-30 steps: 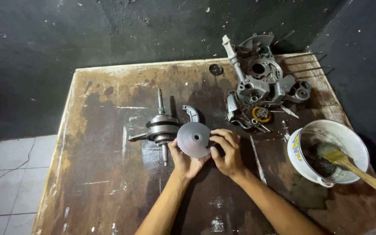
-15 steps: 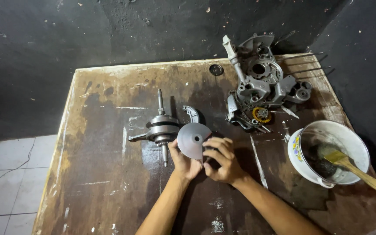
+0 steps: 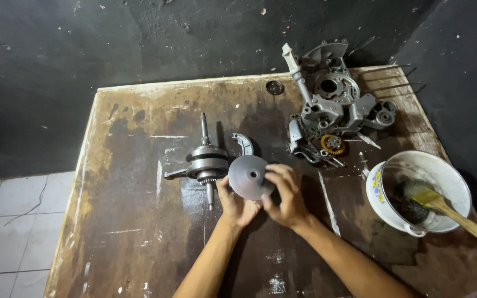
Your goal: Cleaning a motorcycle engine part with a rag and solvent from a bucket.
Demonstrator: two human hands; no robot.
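Tilting since earlier, the grey pulley disc (image 3: pixel 249 176) is being gripped by both hands' fingers (image 3: pixel 274 175), crankshaft (image 3: pixel 206 163) lying at nine o'clock on the tabletop (image 3: pixel 139 221).

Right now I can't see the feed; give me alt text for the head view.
Both hands, left hand and right hand, hold a grey round metal disc above a stained brown wooden table. A steel crankshaft lies left; a grey engine casing and white bowl with brush sit right.
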